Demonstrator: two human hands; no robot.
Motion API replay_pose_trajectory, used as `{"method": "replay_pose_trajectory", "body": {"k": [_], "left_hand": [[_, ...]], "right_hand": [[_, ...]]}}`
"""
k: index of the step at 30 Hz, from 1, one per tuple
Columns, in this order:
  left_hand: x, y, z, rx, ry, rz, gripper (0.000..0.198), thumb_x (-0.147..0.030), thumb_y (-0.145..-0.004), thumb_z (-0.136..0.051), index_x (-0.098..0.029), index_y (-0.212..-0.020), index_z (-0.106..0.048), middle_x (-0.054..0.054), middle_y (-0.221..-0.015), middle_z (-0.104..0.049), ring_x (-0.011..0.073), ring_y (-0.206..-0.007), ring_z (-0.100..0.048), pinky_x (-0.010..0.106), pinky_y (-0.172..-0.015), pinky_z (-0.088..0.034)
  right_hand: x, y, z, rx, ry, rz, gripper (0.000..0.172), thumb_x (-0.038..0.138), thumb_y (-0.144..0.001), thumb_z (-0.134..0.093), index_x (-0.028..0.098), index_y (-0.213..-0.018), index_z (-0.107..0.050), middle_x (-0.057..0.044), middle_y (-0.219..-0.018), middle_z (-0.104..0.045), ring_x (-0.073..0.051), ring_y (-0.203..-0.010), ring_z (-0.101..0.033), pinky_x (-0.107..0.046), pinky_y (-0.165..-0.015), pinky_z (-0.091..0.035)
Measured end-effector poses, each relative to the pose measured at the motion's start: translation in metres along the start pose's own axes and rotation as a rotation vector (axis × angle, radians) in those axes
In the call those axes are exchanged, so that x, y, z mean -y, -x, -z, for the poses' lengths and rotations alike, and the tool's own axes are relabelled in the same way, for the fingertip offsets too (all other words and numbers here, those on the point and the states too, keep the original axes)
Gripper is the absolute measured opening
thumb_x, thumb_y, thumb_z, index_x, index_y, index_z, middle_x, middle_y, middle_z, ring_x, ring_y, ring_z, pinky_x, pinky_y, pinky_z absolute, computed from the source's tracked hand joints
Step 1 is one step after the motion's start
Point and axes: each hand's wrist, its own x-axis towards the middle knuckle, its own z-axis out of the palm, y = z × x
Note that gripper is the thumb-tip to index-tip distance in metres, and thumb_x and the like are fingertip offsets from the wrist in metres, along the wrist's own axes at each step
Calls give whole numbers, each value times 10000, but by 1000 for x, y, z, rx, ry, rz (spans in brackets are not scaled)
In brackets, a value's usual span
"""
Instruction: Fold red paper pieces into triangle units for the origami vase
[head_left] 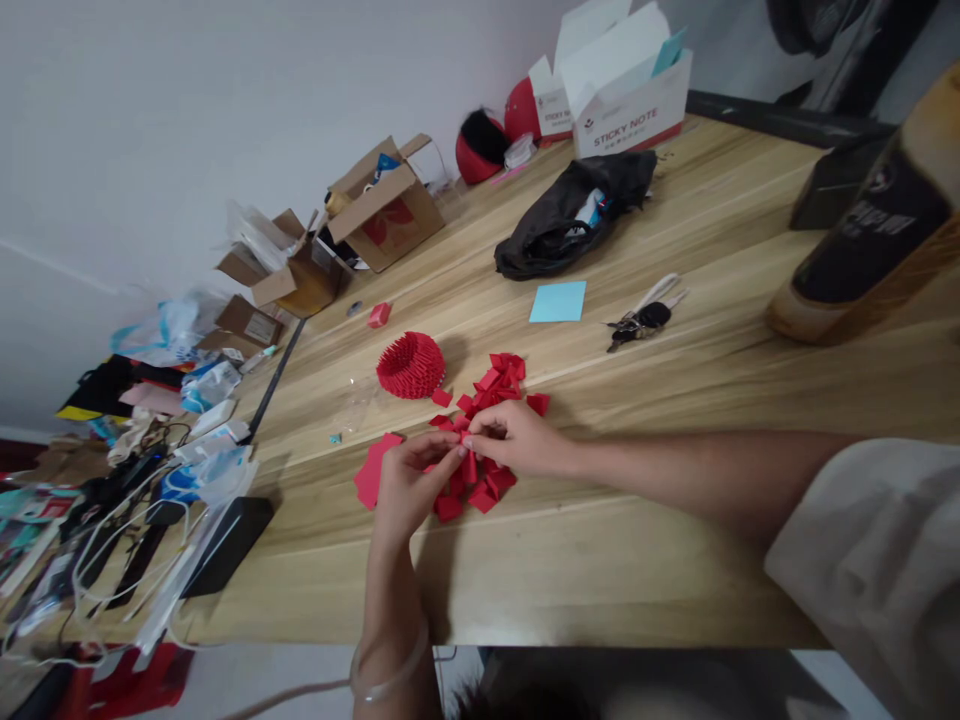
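Note:
My left hand (409, 482) and my right hand (510, 437) meet over a heap of small folded red paper pieces (491, 395) on the wooden table (600, 560). Both pinch one red paper piece (466, 462) between their fingertips. A flat stack of red paper sheets (371, 470) lies just left of my left hand. A round red ring built of folded pieces (410, 364) stands beyond the heap, apart from my hands.
A blue sticky note (558, 301), a bunch of keys (642, 318) and a black bag (574, 212) lie farther back. White sticky-note boxes (630, 90), cardboard boxes (375, 215) and a dark bottle (870, 230) stand around. Cables and clutter (112, 520) crowd the left edge.

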Motion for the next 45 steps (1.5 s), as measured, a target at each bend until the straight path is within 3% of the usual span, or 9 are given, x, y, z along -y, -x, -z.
{"method": "replay_pose_trajectory", "body": {"k": [7, 45], "left_hand": [[3, -1, 1, 72, -25, -4, 180, -266, -728, -740, -142, -857, -720, 62, -832, -745, 144, -753, -689, 200, -701, -539], [2, -1, 0, 58, -78, -28, 176, -274, -725, -733, -147, -846, -714, 60, -811, -738, 158, -735, -694, 226, -682, -559]], "right_hand": [[-3, 0, 0, -18, 103, 33, 196, 98, -804, -574, 121, -609, -577, 46, -515, -475, -63, -511, -393, -202, -490, -274], [-3, -1, 0, -4, 136, 27, 182, 121, -809, -574, 130, -628, -582, 33, -547, -510, -70, -533, -416, -203, -495, -299]]}}
